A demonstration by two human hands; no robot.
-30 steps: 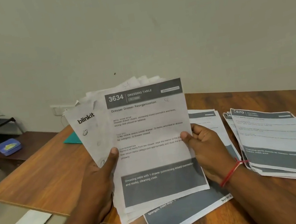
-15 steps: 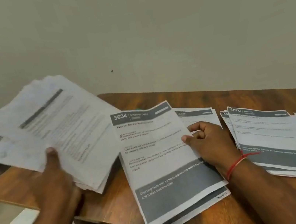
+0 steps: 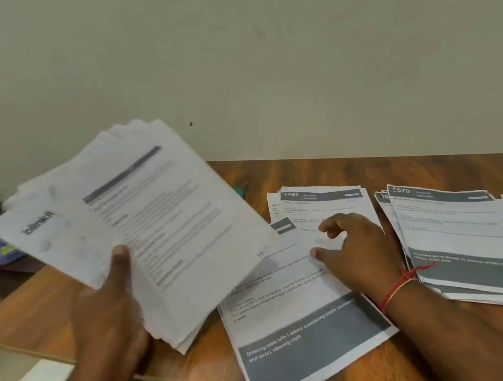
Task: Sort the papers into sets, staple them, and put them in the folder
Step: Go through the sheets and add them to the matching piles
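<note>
Our left hand point(image 3: 108, 315) gripped a fanned stack of papers point(image 3: 163, 224), thumb on top, raised over the counter's point(image 3: 306, 168) left end. Our right hand point(image 3: 355, 249) lay loose-fingered on the dressing-table sheet point(image 3: 296, 315) flat on the counter, holding nothing. More piles point(image 3: 469, 241) lay just right of it.

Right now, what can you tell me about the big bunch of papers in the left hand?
The stack of papers is thick, white and unevenly fanned. Its top sheet has a dark grey header bar and blurred lines of print; a sheet poking out beside it reads "blinkit". The left hand grips its lower edge, thumb on front, holding it tilted above the wooden table.
</note>
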